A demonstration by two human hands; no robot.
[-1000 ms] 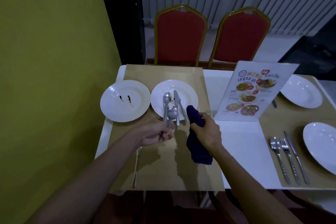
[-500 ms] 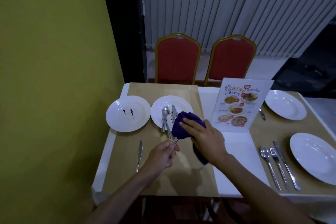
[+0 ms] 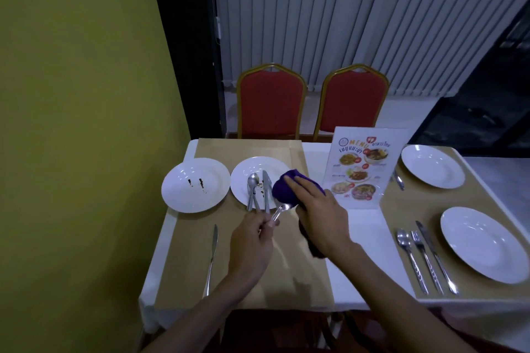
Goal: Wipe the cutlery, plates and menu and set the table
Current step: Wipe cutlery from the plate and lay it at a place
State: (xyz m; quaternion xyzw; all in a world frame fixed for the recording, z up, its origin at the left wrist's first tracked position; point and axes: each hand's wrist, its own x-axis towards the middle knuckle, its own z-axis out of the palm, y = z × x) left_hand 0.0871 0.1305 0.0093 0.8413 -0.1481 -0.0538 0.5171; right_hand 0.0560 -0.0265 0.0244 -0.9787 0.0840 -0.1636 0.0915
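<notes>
Tan placemat over a white tablecloth, seen on my remote feed: a knife lies near left. The left hand pinches a spoon by its handle, and the right hand grasps a purple cloth around its bowl. Beyond are a stained plate, a plate holding cutlery, a card reading "MENU", and red chairs.
</notes>
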